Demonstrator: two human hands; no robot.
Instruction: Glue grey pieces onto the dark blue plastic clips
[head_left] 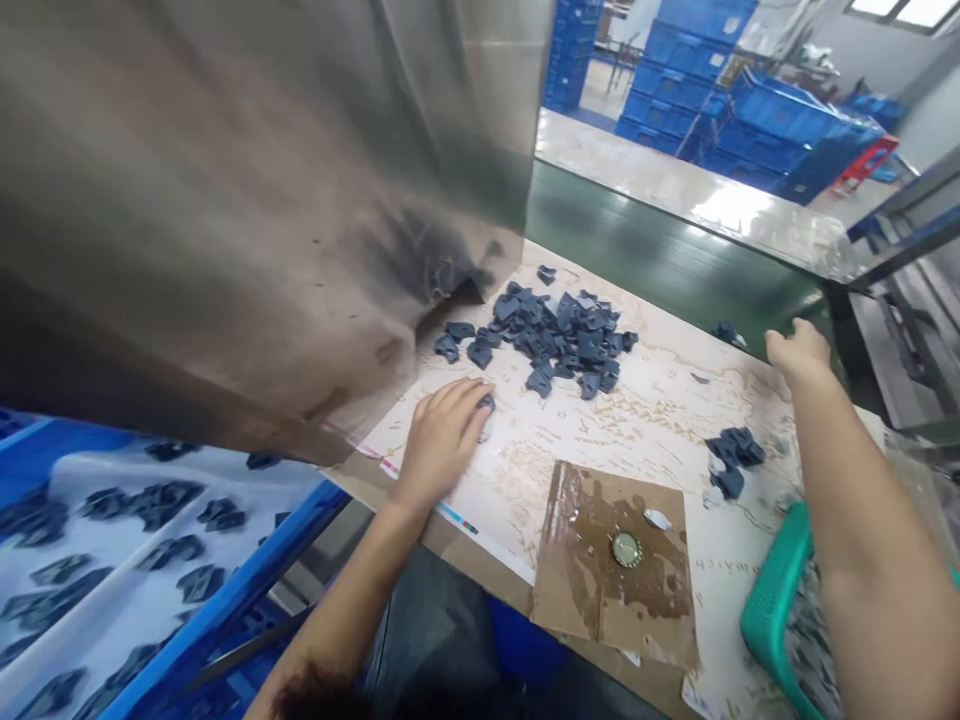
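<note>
Head: left fingers (457,405) (curled) touch piece (487,403)

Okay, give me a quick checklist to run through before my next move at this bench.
1. Left hand on the dark blue piece: ok, fingers rest over it.
2. Right hand holding nothing: cannot tell, fingers curled, nearest a stray dark blue piece.
3. Main pile of dark blue pieces between the hands: ok.
4. Work surface dry: not ok, a wet-stained cardboard sheet lies on it, with a round metal cap on top.
5. White plastic liner in the blue crate holding pieces: ok.
6. Contents of the teal bin: cannot tell, the right arm blocks most of it.
</note>
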